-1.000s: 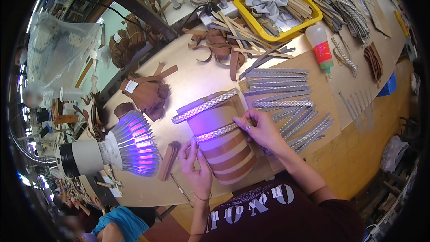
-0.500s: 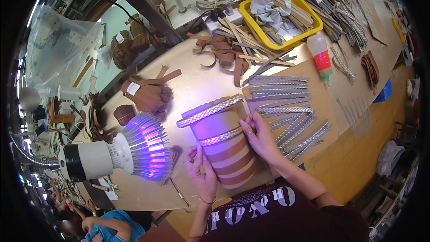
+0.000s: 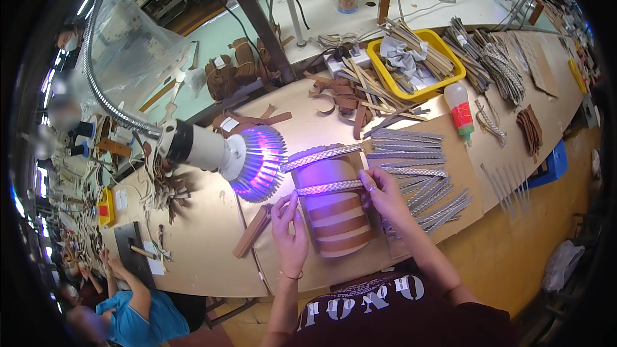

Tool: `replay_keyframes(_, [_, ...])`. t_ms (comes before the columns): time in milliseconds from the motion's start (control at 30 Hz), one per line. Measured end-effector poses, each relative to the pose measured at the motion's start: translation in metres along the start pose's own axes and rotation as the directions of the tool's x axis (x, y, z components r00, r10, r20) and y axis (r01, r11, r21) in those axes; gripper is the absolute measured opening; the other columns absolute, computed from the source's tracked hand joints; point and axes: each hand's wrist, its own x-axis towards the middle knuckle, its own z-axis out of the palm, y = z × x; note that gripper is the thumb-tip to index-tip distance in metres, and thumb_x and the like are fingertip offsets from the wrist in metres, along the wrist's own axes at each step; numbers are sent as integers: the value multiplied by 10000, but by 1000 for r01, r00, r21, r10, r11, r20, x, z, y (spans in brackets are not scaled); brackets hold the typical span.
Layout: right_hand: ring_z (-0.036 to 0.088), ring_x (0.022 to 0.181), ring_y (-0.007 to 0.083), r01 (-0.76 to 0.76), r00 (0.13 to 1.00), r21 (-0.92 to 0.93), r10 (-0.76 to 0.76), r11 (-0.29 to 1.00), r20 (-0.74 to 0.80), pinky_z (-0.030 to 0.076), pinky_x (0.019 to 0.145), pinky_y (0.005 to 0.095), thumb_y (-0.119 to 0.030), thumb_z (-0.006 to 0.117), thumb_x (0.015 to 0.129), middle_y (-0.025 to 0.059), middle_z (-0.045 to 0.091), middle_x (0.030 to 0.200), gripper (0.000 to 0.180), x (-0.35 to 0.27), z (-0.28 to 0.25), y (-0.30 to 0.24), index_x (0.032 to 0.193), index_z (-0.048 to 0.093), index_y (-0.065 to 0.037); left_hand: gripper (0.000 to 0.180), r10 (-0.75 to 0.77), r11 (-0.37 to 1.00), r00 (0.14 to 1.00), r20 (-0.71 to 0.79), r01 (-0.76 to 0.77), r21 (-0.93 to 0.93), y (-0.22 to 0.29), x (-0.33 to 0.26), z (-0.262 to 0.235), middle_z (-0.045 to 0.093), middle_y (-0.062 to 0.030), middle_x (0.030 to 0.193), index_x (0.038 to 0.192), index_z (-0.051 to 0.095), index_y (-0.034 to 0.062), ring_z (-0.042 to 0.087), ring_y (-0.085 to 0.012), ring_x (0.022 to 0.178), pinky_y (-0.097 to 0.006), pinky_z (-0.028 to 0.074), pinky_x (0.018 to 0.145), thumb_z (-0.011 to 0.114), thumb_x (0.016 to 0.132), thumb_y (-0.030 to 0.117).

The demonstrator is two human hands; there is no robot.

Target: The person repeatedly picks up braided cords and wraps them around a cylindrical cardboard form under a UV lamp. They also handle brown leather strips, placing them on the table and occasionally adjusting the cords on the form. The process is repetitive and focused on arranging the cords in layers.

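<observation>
A silver braided strip (image 3: pixel 329 187) lies across a curved form (image 3: pixel 321 171) banded with brown strips (image 3: pixel 335 209). My left hand (image 3: pixel 290 228) pinches the braided strip's left end between thumb and fingers. At its right end, my right hand (image 3: pixel 384 194) has its fingers closed on the same strip. A second braided strip (image 3: pixel 324 155) crosses the far end of the form. Purple light falls on the form from a finned lamp (image 3: pixel 257 162) close by on the left.
Several grey braided strips (image 3: pixel 418 173) lie right of the form. Beyond are a yellow tray (image 3: pixel 457 76) of strips, a glue bottle (image 3: pixel 459 112) and brown strips (image 3: pixel 344 94). The lamp's flexible metal neck (image 3: pixel 96 90) arches at left. A co-worker in blue (image 3: pixel 138 315) sits lower left.
The view has shifted, so the scene sits further right and the lamp appears nearer the form. My left hand has come up to the strip's left end; my right hand stays at its right end.
</observation>
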Motion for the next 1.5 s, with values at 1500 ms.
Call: replay_keyframes(1500, [598, 836, 135, 416, 899, -424, -433, 805, 59, 493, 748, 283, -224, 750, 881, 49, 632, 918, 270, 4, -14, -49, 1017, 644, -16, 325, -346, 900, 938, 0, 331, -284, -11, 31, -7, 660, -100, 1192, 1260, 628, -20, 585, -129, 1113, -276, 448, 960, 609, 977, 139])
